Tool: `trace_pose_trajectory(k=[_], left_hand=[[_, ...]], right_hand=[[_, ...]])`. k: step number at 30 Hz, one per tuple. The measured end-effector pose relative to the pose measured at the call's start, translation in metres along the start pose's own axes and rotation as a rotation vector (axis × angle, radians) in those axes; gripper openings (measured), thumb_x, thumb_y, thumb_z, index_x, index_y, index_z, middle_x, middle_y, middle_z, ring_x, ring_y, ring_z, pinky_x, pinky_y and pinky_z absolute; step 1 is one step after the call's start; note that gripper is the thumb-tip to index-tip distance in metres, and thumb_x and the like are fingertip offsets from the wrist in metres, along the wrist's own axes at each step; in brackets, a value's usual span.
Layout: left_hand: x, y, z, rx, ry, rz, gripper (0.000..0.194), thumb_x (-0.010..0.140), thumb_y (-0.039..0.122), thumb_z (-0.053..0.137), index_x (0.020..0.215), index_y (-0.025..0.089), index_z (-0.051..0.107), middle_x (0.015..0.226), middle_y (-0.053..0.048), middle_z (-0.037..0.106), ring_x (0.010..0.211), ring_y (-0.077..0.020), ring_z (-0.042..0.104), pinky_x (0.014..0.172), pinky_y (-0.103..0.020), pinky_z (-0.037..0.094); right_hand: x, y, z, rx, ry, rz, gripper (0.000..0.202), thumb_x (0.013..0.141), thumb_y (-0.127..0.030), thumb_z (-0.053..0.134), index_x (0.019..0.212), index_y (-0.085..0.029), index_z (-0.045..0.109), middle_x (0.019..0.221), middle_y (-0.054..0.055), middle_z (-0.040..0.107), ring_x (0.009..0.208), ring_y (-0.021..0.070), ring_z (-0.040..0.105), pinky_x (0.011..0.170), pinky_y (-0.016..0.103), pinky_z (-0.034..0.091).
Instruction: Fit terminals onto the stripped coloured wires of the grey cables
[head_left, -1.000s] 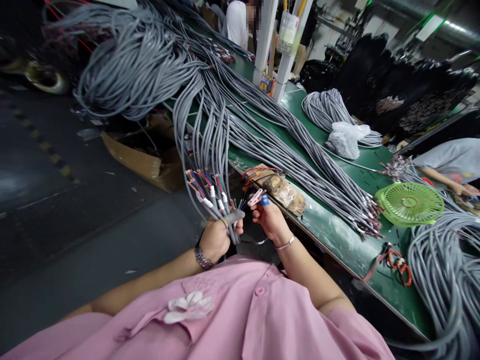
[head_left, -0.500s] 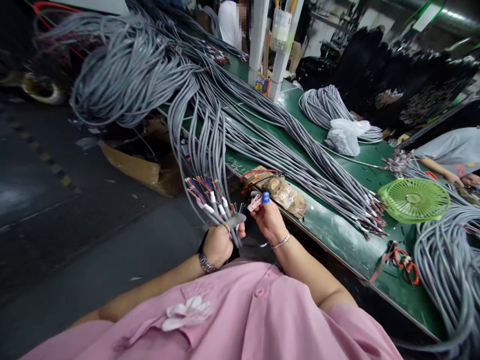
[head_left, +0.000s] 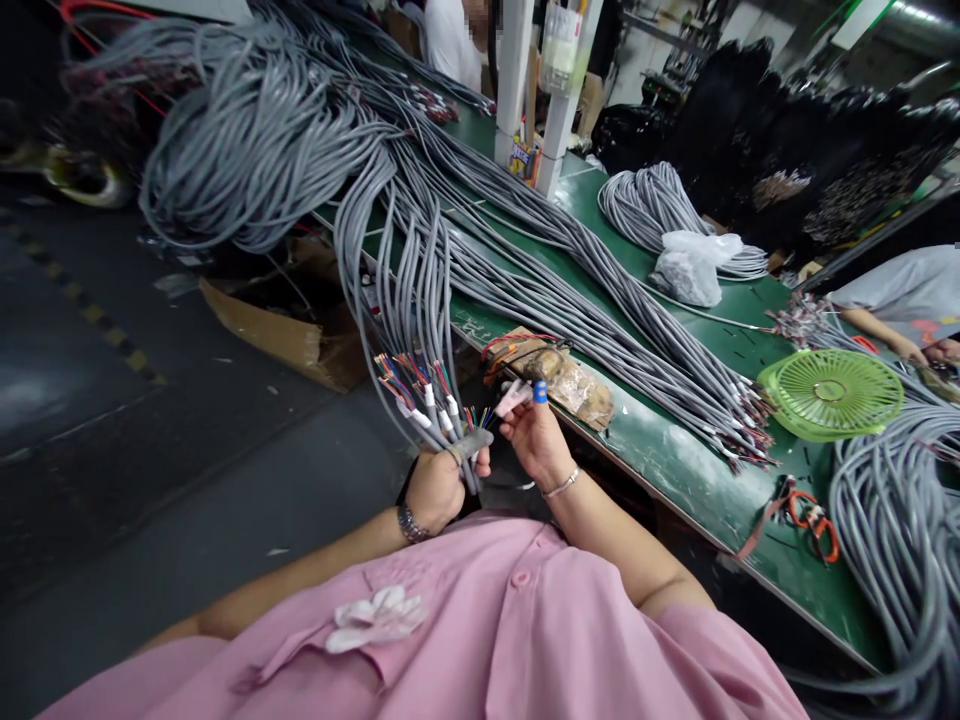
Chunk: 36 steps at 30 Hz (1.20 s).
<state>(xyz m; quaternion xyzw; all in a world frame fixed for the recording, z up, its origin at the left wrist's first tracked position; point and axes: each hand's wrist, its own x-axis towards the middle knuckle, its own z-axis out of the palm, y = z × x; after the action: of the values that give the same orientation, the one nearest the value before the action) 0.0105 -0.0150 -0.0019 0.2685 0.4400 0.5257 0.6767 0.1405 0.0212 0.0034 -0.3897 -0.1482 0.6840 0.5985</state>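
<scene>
Along the green table (head_left: 675, 470) lie long grey cables (head_left: 570, 305); a wrapped brown block (head_left: 583, 390) sits at its near edge just beyond the right hand (head_left: 536, 440), with a green fan (head_left: 831, 393) and orange-handled tool (head_left: 814, 525) farther along its right. Just off that edge, the held cables (head_left: 436, 432) point their stripped ends away from the body, long axis leaning slightly left. The left hand (head_left: 436, 490) is wrapped round them; the right fingers pinch a pink clip (head_left: 513, 398), slanted toward the wires.

Hands (head_left: 437, 490) (head_left: 538, 447), gripped gray cables (head_left: 433, 431), pinched pink clip (head_left: 512, 398)
</scene>
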Motion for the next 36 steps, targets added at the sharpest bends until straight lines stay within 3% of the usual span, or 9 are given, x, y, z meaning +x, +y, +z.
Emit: trace_pose_trajectory(k=[7,10,13,16,19,23,27,31,36], left_hand=[[-0.001,-0.003,-0.014,-0.030,-0.120,-0.082,0.024,0.070,0.035,0.075,0.077,0.012,0.071,0.063,-0.005,0.070,0.055,-0.0155,0.064,0.056,-0.028,0.052],[0.000,-0.001,-0.017,-0.057,-0.202,-0.113,0.031,0.068,0.041,0.076,0.076,0.011,0.073,0.069,-0.010,0.073,0.063,-0.0197,0.068,0.064,-0.032,0.054],[0.002,-0.001,-0.020,-0.020,-0.254,-0.109,0.033,0.070,0.042,0.075,0.080,0.011,0.074,0.073,-0.012,0.074,0.065,-0.0205,0.069,0.062,-0.030,0.052],[0.003,-0.003,-0.023,0.101,-0.291,-0.121,0.030,0.075,0.040,0.072,0.086,0.012,0.074,0.076,-0.011,0.074,0.061,-0.0168,0.067,0.053,-0.023,0.044],[0.000,-0.005,-0.025,0.226,-0.360,-0.107,0.025,0.076,0.037,0.071,0.080,0.012,0.073,0.074,-0.010,0.073,0.058,-0.0148,0.064,0.051,-0.023,0.039],[-0.005,-0.008,-0.026,0.303,-0.405,-0.098,0.023,0.072,0.036,0.074,0.073,0.014,0.072,0.066,-0.005,0.071,0.055,-0.0136,0.060,0.051,-0.023,0.038],[-0.007,-0.008,-0.030,0.336,-0.448,-0.094,0.024,0.071,0.036,0.077,0.075,0.014,0.072,0.059,-0.002,0.067,0.056,-0.0142,0.058,0.056,-0.025,0.042],[-0.007,-0.006,-0.042,0.316,-0.457,-0.059,0.030,0.078,0.043,0.070,0.083,0.014,0.074,0.069,-0.007,0.072,0.061,-0.0162,0.062,0.059,-0.026,0.046],[-0.006,0.007,-0.073,0.039,-0.297,-0.021,0.039,0.078,0.050,0.067,0.091,0.014,0.074,0.086,-0.014,0.075,0.080,-0.0256,0.070,0.076,-0.037,0.053]], right_hand=[[-0.006,-0.003,-0.021,-0.064,-0.024,0.080,0.049,0.076,-0.065,0.063,0.085,-0.018,0.064,0.080,0.003,0.066,0.061,0.0097,0.055,0.052,0.020,0.045],[-0.010,-0.008,-0.029,-0.179,-0.062,0.074,0.047,0.075,-0.062,0.065,0.087,-0.017,0.065,0.081,0.004,0.066,0.062,0.0098,0.056,0.054,0.021,0.047],[-0.018,-0.015,-0.033,-0.319,-0.120,0.053,0.041,0.077,-0.056,0.067,0.088,-0.016,0.066,0.084,0.004,0.066,0.063,0.0097,0.056,0.058,0.022,0.047],[-0.028,-0.021,-0.030,-0.486,-0.177,0.041,0.032,0.076,-0.046,0.072,0.090,-0.017,0.068,0.083,0.003,0.066,0.062,0.0084,0.054,0.058,0.021,0.046],[-0.038,-0.022,-0.019,-0.630,-0.292,0.017,0.028,0.075,-0.039,0.075,0.091,-0.018,0.067,0.076,0.001,0.064,0.057,0.0086,0.053,0.056,0.022,0.045],[-0.047,-0.015,-0.001,-0.628,-0.418,0.018,0.031,0.073,-0.041,0.076,0.093,-0.020,0.061,0.067,-0.003,0.059,0.046,0.0097,0.052,0.045,0.024,0.042],[-0.050,-0.006,0.006,-0.658,-0.352,-0.010,0.033,0.075,-0.045,0.072,0.095,-0.021,0.061,0.066,-0.003,0.059,0.040,0.0088,0.047,0.039,0.023,0.039],[-0.049,-0.003,0.000,-0.689,-0.276,-0.156,0.026,0.077,-0.042,0.071,0.090,-0.021,0.065,0.070,-0.001,0.061,0.053,0.0113,0.051,0.049,0.024,0.043],[-0.052,-0.014,-0.020,-0.725,-0.174,-0.298,0.017,0.076,-0.037,0.073,0.082,-0.022,0.068,0.074,0.001,0.063,0.062,0.0135,0.051,0.061,0.027,0.043]])
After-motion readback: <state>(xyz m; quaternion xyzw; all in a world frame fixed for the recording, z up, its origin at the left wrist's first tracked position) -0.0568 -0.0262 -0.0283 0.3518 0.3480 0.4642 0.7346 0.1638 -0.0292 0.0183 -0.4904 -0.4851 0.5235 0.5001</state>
